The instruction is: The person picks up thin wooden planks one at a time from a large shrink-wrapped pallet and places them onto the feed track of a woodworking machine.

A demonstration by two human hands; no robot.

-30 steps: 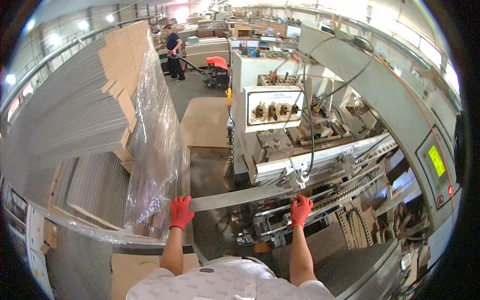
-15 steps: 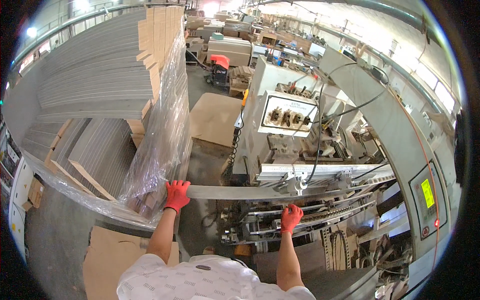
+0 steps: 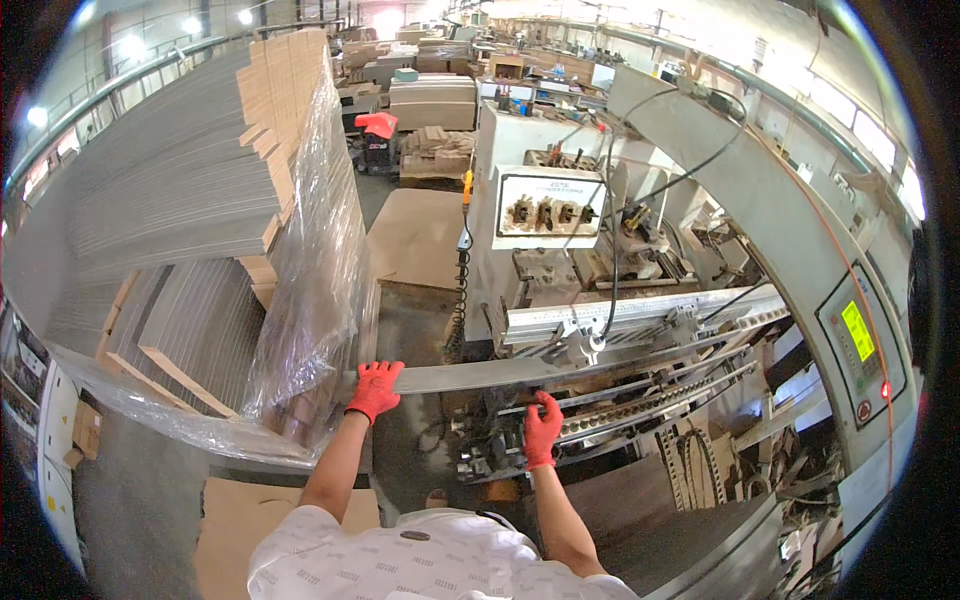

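Observation:
A long narrow grey board (image 3: 450, 376) lies crosswise in front of me, its right part in the machine (image 3: 610, 315) under the clamps. My left hand (image 3: 374, 390), in a red glove, grips the board's left end, beside the wrapped stack. My right hand (image 3: 542, 430), gloved in red too, is closed just below the board's near edge, over the machine's rails (image 3: 640, 408). What its fingers hold, if anything, is hidden.
To the left rises a tall stack of grey panels (image 3: 170, 190) partly wrapped in clear plastic film (image 3: 310, 290). A control panel (image 3: 862, 345) with a yellow-green screen stands at the right. Cardboard (image 3: 250, 530) lies on the floor. A coiled cable (image 3: 460, 300) hangs by the machine.
My right hand has moved left along the board's near edge. My left hand has shifted slightly right in the picture, still at the board's end. The view has turned a little.

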